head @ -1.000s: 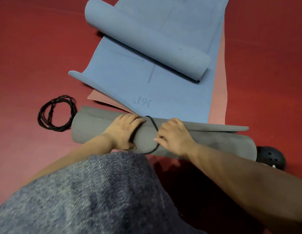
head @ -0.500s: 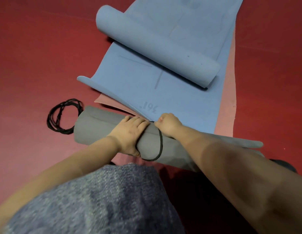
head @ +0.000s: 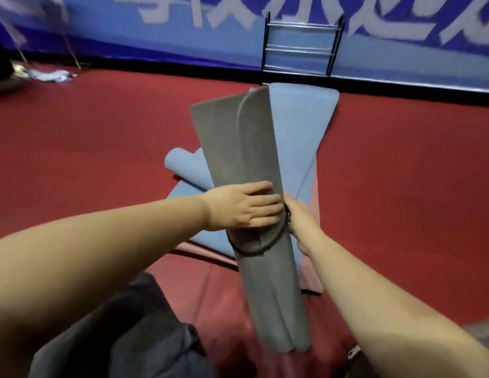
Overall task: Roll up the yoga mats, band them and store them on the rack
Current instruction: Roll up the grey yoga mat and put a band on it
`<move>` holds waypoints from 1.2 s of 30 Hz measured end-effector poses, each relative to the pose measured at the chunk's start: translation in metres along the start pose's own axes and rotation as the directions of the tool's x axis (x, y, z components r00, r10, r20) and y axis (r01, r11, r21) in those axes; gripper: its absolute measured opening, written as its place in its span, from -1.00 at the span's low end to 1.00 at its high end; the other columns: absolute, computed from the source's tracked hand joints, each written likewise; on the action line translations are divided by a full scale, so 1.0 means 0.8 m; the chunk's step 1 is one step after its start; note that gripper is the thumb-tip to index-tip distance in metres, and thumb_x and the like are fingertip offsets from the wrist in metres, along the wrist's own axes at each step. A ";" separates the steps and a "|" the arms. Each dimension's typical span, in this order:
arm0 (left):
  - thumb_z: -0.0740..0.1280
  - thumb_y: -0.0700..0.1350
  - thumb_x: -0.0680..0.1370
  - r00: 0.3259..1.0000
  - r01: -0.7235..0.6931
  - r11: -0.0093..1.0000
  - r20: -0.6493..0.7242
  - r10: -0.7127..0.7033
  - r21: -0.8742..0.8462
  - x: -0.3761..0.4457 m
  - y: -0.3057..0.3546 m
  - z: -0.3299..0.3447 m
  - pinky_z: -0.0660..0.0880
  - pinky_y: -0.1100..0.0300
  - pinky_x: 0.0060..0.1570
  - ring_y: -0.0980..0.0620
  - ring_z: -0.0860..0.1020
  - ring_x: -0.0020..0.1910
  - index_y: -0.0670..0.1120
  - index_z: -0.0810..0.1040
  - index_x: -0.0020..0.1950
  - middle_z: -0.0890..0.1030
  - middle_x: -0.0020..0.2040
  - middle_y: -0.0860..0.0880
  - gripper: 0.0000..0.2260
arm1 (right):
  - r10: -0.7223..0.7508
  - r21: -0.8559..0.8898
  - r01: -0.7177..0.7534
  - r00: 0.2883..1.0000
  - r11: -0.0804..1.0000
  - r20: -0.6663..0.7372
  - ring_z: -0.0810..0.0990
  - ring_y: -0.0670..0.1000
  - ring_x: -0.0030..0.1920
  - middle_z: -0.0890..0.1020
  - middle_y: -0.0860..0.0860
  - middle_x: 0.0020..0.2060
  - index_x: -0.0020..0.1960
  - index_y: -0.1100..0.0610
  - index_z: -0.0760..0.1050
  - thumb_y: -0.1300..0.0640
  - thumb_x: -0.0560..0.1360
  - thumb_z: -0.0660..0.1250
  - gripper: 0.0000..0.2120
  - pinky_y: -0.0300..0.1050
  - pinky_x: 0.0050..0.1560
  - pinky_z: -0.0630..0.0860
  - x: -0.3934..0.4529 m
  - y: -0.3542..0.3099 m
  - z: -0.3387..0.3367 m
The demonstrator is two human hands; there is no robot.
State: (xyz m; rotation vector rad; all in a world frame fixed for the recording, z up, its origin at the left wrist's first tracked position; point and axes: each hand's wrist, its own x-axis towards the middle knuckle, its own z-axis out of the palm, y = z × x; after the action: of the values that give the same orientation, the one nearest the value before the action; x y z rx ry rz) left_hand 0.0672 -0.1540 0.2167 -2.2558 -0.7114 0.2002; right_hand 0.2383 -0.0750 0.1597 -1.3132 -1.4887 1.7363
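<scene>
The rolled grey yoga mat (head: 254, 159) is lifted off the floor and stands nearly upright in front of me, its top flaring loose. A black band (head: 261, 248) circles its middle. My left hand (head: 242, 207) grips the roll just above the band, fingers wrapped round it. My right hand (head: 299, 218) holds the roll's right side at the band, fingers hidden behind the mat. A blue mat (head: 300, 137) lies partly rolled on the red floor behind, over a pink mat (head: 311, 279). The black and silver rack (head: 300, 46) stands against the far wall.
A blue banner wall (head: 156, 36) with white lettering borders the red floor (head: 101, 148). Pale items and thin legs (head: 46, 73) are at the far left by the wall. My grey-clad leg (head: 123, 331) fills the bottom left.
The grey mat has been raised from lying on the floor to nearly upright in both hands. My view has tilted up, showing the wall and rack.
</scene>
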 end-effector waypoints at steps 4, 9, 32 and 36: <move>-0.04 -0.33 0.60 0.988 0.154 0.975 -0.034 -0.151 0.161 0.010 0.050 -0.033 -0.04 -0.04 0.47 -0.08 0.26 0.44 -0.05 0.21 0.47 0.30 0.47 -0.06 -0.55 | 0.034 0.147 -0.034 0.999 0.988 0.005 0.56 -0.06 -0.15 0.63 -0.05 -0.14 0.03 0.00 0.55 -0.13 0.54 0.19 -0.74 -0.08 -0.02 0.47 -0.045 -0.003 -0.045; 0.01 -0.33 0.51 0.711 0.656 0.731 -0.171 -0.682 -0.187 0.033 0.107 -0.053 0.17 -0.18 0.36 -0.05 -0.03 0.53 -0.07 -0.09 0.56 -0.14 0.56 -0.07 -0.37 | 0.101 0.181 -0.094 0.995 0.979 -0.027 0.53 -0.04 0.03 0.62 -0.13 -0.09 -0.09 -0.05 0.57 -0.20 0.50 0.19 -0.72 0.03 0.23 0.38 -0.070 0.001 -0.059; 0.59 0.20 0.12 -0.186 0.448 -0.666 0.667 -0.722 -0.596 0.053 0.104 -0.072 0.38 0.05 0.27 0.07 0.34 0.31 0.05 0.18 0.45 0.27 0.36 0.05 0.01 | 0.207 0.133 -0.178 0.944 0.975 -0.258 0.54 0.03 -0.17 0.56 0.07 -0.19 -0.27 0.15 0.50 0.19 0.44 0.37 -0.88 0.00 0.06 0.59 -0.067 0.040 -0.039; 0.46 -0.04 0.27 0.039 0.083 -0.813 0.817 -0.575 -0.576 0.031 0.100 -0.068 0.36 0.21 0.15 0.15 0.42 0.22 0.04 0.33 0.39 0.41 0.32 0.07 -0.29 | 0.260 0.142 -0.231 0.935 0.963 -0.242 0.57 0.02 -0.12 0.56 0.07 -0.23 -0.24 0.20 0.49 0.23 0.44 0.36 -0.90 -0.07 -0.07 0.59 -0.065 0.054 -0.042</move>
State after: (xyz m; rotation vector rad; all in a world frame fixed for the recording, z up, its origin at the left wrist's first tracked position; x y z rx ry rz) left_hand 0.1411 -0.2192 0.2010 -1.2954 -2.7869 -2.5121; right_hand 0.2987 -0.1152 0.1390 -1.6522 -1.1044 1.6890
